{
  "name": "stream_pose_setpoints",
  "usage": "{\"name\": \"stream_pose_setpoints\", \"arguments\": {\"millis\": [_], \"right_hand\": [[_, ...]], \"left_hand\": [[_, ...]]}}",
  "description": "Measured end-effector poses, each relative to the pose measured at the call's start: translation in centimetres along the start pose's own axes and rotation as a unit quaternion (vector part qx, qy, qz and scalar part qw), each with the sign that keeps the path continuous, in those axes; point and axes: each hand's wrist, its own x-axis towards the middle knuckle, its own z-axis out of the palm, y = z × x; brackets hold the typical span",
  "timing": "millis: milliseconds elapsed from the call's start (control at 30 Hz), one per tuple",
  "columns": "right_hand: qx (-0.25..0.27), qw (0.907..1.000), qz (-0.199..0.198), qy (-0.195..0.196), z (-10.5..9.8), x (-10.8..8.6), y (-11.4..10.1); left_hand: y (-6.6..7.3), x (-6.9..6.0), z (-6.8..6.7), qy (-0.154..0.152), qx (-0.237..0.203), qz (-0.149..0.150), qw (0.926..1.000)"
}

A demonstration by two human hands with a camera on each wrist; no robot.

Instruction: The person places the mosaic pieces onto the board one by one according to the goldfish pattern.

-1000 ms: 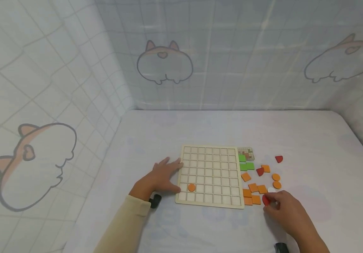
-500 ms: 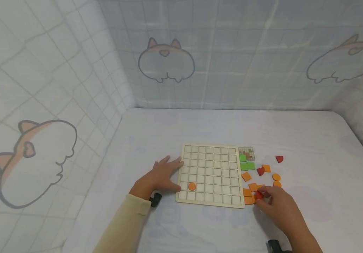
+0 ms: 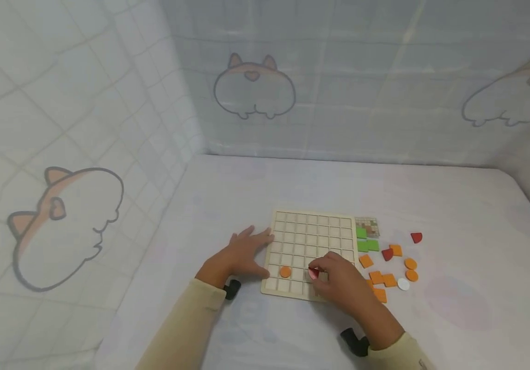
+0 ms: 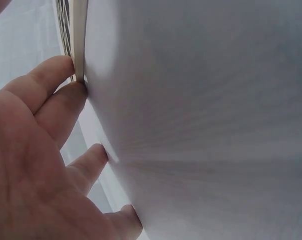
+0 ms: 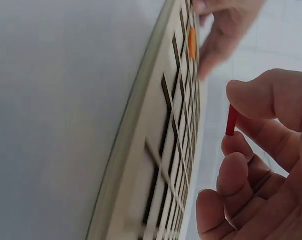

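Observation:
A pale wooden grid board lies on the white tabletop, with one orange disc in a lower-left cell. Along its left edge rests my left hand, fingers spread; in the left wrist view two fingertips touch the board's side. My right hand is above the lower part of the board. Between its thumb and finger it pinches a thin red piece, seen edge-on in the right wrist view and held apart from the grid. The fingers partly hide this piece's outline.
Right of the board lie green square tiles, several orange square tiles, orange discs, a white disc and red wedge pieces. A small pattern card touches the board's upper right. A patterned wall rises behind.
My right hand has carried the red piece left from the loose pieces to over the board. The white disc is uncovered now. My left hand has stayed at the board's edge.

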Motion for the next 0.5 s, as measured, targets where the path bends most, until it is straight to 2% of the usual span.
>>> {"name": "stream_pose_setpoints", "arguments": {"millis": [200, 500], "right_hand": [[-0.021, 0.9984, -0.031, -0.042, 1.4, 1.4, -1.0], [-0.051, 0.9960, -0.048, -0.054, 2.4, 2.6, -1.5]], "left_hand": [[0.1, 0.0, 0.4, -0.002, 0.002, 0.003, 1.0000], [0.1, -0.1, 0.1, -0.002, 0.008, -0.008, 0.9999]]}}
